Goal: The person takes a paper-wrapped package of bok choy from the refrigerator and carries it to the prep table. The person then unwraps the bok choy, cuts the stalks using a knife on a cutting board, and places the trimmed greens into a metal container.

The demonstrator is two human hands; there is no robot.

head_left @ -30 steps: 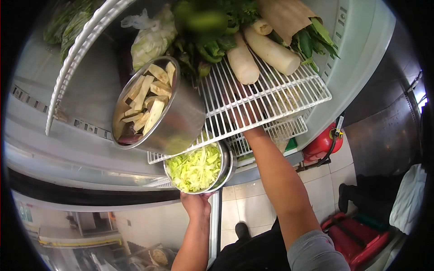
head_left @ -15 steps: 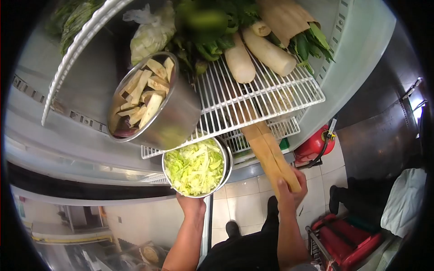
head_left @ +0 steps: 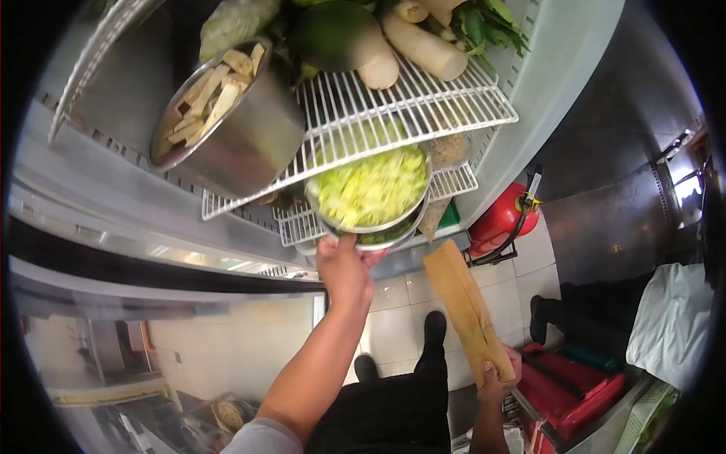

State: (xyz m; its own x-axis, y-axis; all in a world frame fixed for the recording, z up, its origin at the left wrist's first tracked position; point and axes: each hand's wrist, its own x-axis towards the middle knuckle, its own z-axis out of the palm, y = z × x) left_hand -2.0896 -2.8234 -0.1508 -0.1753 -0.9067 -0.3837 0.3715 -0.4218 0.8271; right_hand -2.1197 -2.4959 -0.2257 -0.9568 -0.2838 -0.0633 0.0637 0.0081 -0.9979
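My left hand (head_left: 345,274) grips the near edge of a round metal container of shredded lettuce (head_left: 370,189). The container sits partly beneath the upper wire shelf (head_left: 423,125), at the lower shelf (head_left: 301,227). A second rim with darker green contents shows just under it. Lower right, my right hand (head_left: 495,378) is closed round one end of a long, flat brown paper bag (head_left: 469,314) with a lengthwise seam. The bag points up toward the fridge, apart from the shelves.
On the upper shelf, a deep metal pot (head_left: 249,144) of cut pale sticks stands left of white radishes (head_left: 423,45) and leafy greens (head_left: 491,30). A red fire extinguisher (head_left: 499,219) stands right of the fridge. A red case (head_left: 567,390) and another person's leg (head_left: 575,314) are at the right.
My left hand has moved the lettuce container rightward and in under the upper shelf. My right hand has drawn the paper bag down, out from the shelves. The view has shifted.
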